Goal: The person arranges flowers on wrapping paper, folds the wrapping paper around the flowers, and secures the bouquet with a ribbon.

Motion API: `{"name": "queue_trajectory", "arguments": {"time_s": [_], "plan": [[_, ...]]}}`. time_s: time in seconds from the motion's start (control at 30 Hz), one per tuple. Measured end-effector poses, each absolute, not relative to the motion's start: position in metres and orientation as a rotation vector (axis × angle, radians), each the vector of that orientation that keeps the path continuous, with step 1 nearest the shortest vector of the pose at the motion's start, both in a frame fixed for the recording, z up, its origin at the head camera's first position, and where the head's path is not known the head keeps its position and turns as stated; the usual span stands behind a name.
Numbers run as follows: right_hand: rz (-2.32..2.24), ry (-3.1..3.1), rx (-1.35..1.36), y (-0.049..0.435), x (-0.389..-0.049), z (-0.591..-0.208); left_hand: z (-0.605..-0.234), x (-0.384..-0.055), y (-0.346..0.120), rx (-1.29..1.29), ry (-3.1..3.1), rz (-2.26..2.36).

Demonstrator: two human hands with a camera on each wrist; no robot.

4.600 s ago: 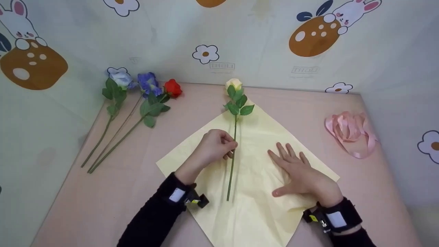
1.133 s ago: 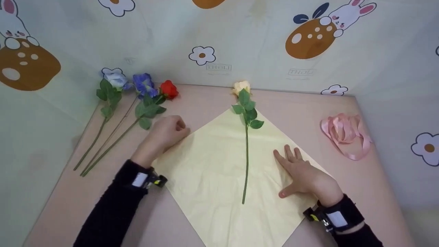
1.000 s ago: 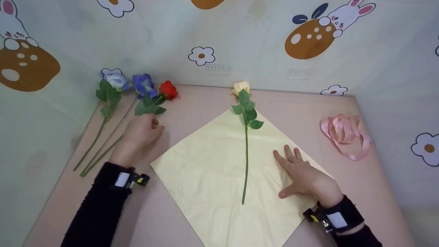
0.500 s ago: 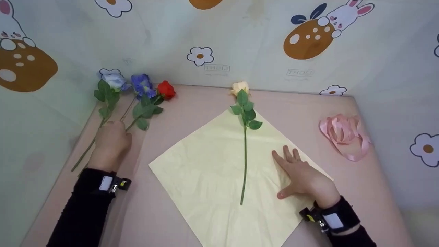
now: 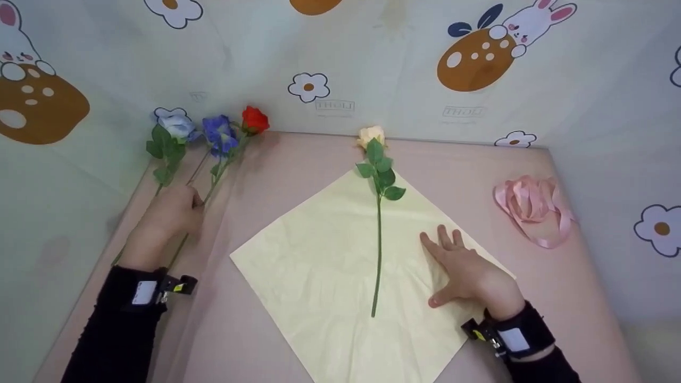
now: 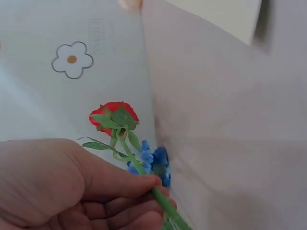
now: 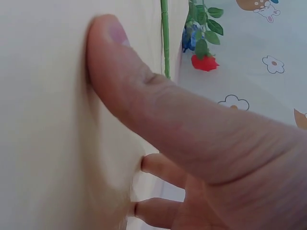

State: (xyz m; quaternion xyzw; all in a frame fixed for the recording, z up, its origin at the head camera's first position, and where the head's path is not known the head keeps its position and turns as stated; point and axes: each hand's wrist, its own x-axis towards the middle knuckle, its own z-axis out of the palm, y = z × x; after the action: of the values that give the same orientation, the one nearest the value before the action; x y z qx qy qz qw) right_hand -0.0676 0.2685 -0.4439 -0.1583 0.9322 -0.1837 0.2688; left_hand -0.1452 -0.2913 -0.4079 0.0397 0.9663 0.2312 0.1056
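Observation:
My left hand (image 5: 173, 213) pinches the green stem of a red rose (image 5: 256, 119) between thumb and fingers; the left wrist view shows the red rose (image 6: 115, 117) from below, lifted off the table. Beside it lie a blue-purple flower (image 5: 219, 134) and a pale blue rose (image 5: 176, 126), their stems partly covered by the hand. My right hand (image 5: 468, 274) is spread flat on the right part of a pale yellow wrapping sheet (image 5: 314, 255). A cream rose (image 5: 371, 136) lies along the sheet, its head past the top corner.
A loose coil of pink ribbon (image 5: 533, 202) lies at the table's right side. Behind the pink tabletop (image 5: 303, 159) rises a wall covering (image 5: 255, 64) with rabbit and flower prints. The sheet's lower end runs out of the head view.
My left hand has left the cream rose, moved left to the flowers, taken the red rose's stem and raised it. The right hand stays on the sheet.

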Motion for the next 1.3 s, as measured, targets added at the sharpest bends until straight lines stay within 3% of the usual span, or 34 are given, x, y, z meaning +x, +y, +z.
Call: {"name": "queue_trajectory", "arguments": {"time_s": [0.3, 0.53, 0.83, 1.3], "plan": [[-0.516, 2.503, -0.433, 0.266, -0.071, -0.443, -0.391, -0.136, -0.243, 0.082, 2.576, 1.153], [-0.506, 2.504, -0.455, 0.266, -0.072, -0.441, -0.401, -0.129, -0.189, -0.039, 2.287, 1.490], [-0.485, 2.507, -0.438, 0.266, -0.070, -0.442, -0.419, -0.130, -0.108, -0.020, 2.210, 1.523], [-0.528, 2.513, -0.410, 0.266, -0.070, -0.443, -0.432, -0.137, -0.044, 0.059, 2.258, 1.563]]}}
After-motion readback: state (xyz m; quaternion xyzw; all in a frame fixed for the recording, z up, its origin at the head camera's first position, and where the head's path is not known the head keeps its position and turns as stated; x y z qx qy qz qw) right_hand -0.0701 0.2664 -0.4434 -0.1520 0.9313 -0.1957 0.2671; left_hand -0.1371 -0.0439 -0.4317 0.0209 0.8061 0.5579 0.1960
